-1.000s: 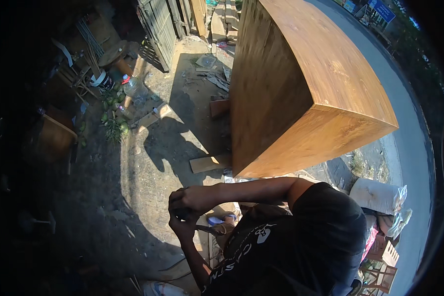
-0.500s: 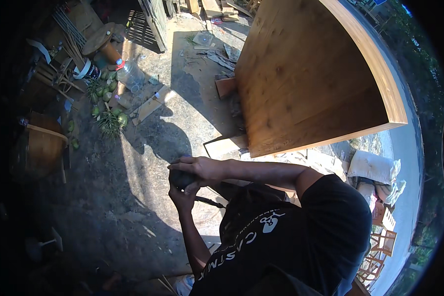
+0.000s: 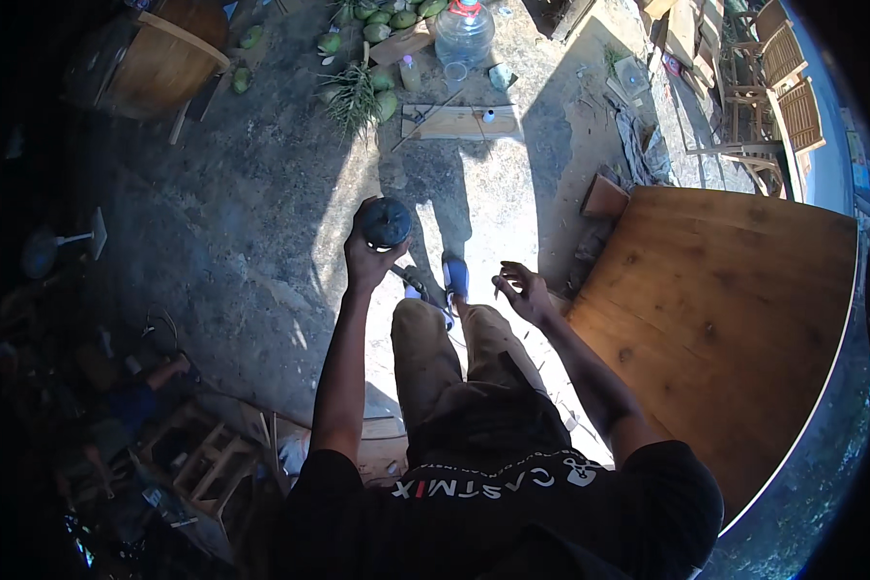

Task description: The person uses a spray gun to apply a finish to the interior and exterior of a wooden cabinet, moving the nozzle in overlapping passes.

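Note:
My left hand (image 3: 362, 256) is closed around a dark round lidded cup (image 3: 387, 222), held upright out in front of my left knee. A black hose or strap (image 3: 408, 277) shows just below it, but where it joins is hidden. My right hand (image 3: 525, 290) is off the cup, beside my right knee and near the edge of a large brown wooden panel (image 3: 715, 319). Its fingers are loosely bent and apart. A thin pale line shows by the fingertips, too small to make out.
Ahead on the concrete floor lie a plank (image 3: 459, 122), a large clear water bottle (image 3: 464, 39) and several green fruits (image 3: 377, 32). Wooden chairs (image 3: 781, 87) stand at the far right. At the lower left are a wooden frame (image 3: 203, 454) and another person's arm (image 3: 169, 372).
My right hand has let go of the cup and moved away to the right. My left hand keeps its hold. The view has turned, and my legs now show.

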Demonstrator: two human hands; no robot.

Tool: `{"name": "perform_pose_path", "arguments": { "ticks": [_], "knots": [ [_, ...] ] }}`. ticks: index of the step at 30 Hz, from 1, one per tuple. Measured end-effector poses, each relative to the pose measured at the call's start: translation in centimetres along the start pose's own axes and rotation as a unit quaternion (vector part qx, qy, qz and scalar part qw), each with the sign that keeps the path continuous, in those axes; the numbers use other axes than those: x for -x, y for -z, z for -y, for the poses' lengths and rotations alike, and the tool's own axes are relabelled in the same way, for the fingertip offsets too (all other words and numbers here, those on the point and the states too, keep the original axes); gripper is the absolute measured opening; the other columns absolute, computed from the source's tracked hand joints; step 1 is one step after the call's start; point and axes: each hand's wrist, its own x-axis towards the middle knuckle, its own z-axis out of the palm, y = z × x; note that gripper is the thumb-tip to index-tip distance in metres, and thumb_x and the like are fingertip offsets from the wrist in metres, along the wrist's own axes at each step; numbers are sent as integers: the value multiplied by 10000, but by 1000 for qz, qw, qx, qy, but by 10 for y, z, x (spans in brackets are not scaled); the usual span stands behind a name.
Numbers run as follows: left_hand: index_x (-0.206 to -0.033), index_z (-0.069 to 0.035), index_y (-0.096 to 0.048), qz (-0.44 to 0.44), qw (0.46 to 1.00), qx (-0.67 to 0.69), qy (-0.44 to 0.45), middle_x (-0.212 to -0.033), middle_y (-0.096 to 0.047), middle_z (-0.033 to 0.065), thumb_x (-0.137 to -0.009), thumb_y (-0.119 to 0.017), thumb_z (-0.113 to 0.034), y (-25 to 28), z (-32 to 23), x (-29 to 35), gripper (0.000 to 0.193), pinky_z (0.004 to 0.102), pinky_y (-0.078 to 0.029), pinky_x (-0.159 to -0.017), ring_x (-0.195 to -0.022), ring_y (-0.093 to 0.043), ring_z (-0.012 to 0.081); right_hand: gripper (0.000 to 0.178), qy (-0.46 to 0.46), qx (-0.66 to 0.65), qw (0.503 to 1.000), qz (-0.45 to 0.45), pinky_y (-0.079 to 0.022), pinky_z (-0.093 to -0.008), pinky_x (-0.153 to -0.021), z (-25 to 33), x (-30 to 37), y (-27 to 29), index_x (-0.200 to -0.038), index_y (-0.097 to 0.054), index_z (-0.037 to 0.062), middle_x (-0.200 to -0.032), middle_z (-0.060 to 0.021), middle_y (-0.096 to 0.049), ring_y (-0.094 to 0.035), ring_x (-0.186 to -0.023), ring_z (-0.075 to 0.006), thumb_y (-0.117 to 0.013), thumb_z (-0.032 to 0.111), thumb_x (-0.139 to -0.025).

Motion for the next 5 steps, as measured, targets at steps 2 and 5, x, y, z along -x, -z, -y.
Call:
{"name": "perform_pose_path", "arguments": {
  "ticks": [2, 5],
  "knots": [
    [-1441, -32, -573, -24, 993, -81, -81, -1368, -662, 133, -705, -1009, -125, 1, 30, -53, 860, 403, -546, -1085, -1243, -671, 248, 640, -53, -1, 998, -30, -614, -443, -986, -18, -32, 4, -1405, -617, -39, -1221, -249, -766, -760, -1151, -363, -764, 441, -1007],
    [-1477, -84, -541, 43, 995, -84, -15, -1482, -568, 161, -723, -1002, -153, -3, 89, -119, 887, 398, -522, -1109, -1341, -607, 284, 588, -112, -19, 992, -48, -601, -454, -1038, -59, -70, 12, -1411, -624, -23, -1248, -248, -765, -741, -1200, -386, -746, 406, -1027]
  ]
}}
